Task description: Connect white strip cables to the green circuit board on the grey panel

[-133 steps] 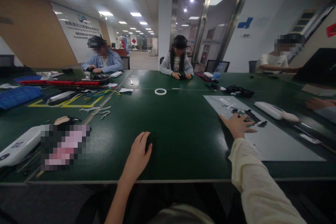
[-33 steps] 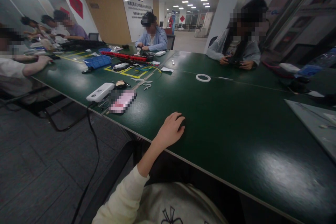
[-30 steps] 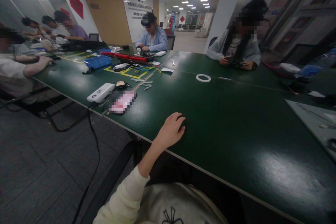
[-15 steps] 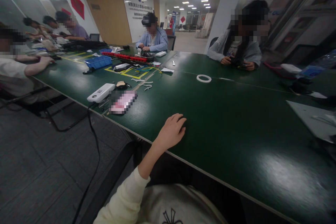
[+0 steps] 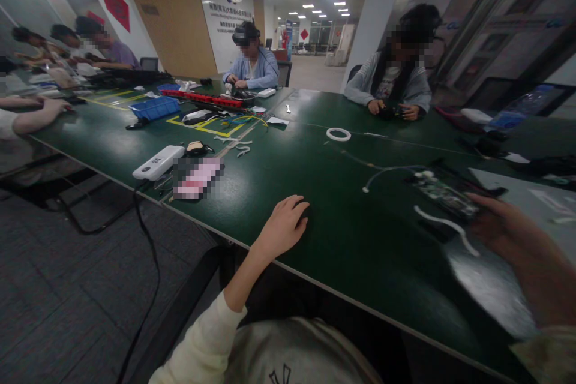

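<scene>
My left hand [image 5: 284, 225] rests palm down on the green table, its fingers slightly bent and spread, holding no visible object. At the right, my right hand [image 5: 504, 222] grips a circuit board [image 5: 443, 192] by its near end. The board has a dark frame and pale connectors, and a thin wire [image 5: 380, 169] with a small white plug trails from it to the left. A white curved strip [image 5: 447, 228] shows just below the board. Motion blurs this hand and the board. A pink phone [image 5: 198, 178], pixelated, lies left of my left hand.
A white power bank [image 5: 158, 162] with a black cable lies by the table's left edge. Beyond are a blue bin [image 5: 155, 108], a red strip [image 5: 202, 98], a white ring [image 5: 338, 134] and a small wrench [image 5: 288, 109]. Several people sit around the table; a grey board [image 5: 495, 180] lies right.
My right hand has come into view from the right with the circuit board and its wire. My left hand stays on the table; the view has turned slightly right.
</scene>
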`<state>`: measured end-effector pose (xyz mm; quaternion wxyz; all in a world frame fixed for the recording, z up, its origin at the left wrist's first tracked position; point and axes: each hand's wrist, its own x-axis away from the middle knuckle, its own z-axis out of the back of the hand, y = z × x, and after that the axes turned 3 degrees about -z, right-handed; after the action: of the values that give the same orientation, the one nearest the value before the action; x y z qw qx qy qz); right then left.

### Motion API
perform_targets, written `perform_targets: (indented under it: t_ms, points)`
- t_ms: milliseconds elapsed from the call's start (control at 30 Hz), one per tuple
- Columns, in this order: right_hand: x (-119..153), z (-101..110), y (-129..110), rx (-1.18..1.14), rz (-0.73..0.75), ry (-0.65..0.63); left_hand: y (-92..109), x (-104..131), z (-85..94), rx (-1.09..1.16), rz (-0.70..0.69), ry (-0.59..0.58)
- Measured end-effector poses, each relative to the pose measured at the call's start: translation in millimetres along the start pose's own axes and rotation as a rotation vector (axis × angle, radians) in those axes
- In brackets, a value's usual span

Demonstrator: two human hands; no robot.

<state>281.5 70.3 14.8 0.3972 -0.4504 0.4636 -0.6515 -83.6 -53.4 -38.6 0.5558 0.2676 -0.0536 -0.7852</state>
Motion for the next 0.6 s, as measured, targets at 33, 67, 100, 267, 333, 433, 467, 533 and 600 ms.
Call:
perform_targets:
  t_ms: [33, 67, 100, 267, 333, 433, 467, 533, 600]
  points:
    - [4, -11, 1, -0.048, -0.03, -0.073, 0, -1, 0.6, 0.021, 0.011, 0.025]
    - [9, -23, 1, -0.101, -0.059, -0.176, 0, -2, 1.2, 0.042, 0.022, 0.053]
    - [15, -37, 0, -0.11, -0.069, -0.272, 1, -3, 1.6, 0.061, 0.028, 0.086]
    - [32, -88, 0, 0.012, -0.044, -0.557, 7, -10, 4.8, 0.071, 0.004, 0.232]
    - [29, -96, 4, 0.105, -0.016, -0.55, 15, -15, 9.5, 0.058, -0.026, 0.256]
    - [18, -101, 13, 0.218, 0.03, -0.47, 33, -31, 19.8, 0.062, -0.125, 0.238]
    - [15, -101, 16, 0.237, 0.047, -0.433, 40, -39, 22.5, 0.059, -0.168, 0.209]
    - [8, -101, 23, 0.272, 0.085, -0.371, 53, -60, 23.3, 0.047, -0.256, 0.127]
    - [1, -99, 29, 0.317, 0.144, -0.344, 62, -84, 15.3, 0.009, -0.329, 0.047]
